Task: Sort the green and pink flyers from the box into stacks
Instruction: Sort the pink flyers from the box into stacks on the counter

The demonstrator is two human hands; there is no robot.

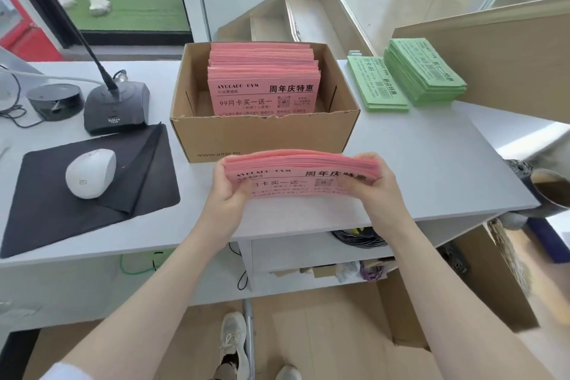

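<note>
White desk [416,145] | hands [229,191] – one pink bundle [300,173] | green stacks [407,77] – two

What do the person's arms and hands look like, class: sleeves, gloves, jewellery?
Both forearms are bare. The left hand and right hand wear no gloves, and no rings or watch show. Only a white sleeve edge appears high on the left arm, at the picture's bottom.

The flyers in the brown cardboard box [265,133] were pink [262,92] with black print (a small square code among the lettering), and the bundle held in front [302,173] had the same pink and black. Two stacks of flyers [407,77] were green with dark print. The worktop [416,157] was white, the mouse [91,173] white on a black mat [46,219].
</note>
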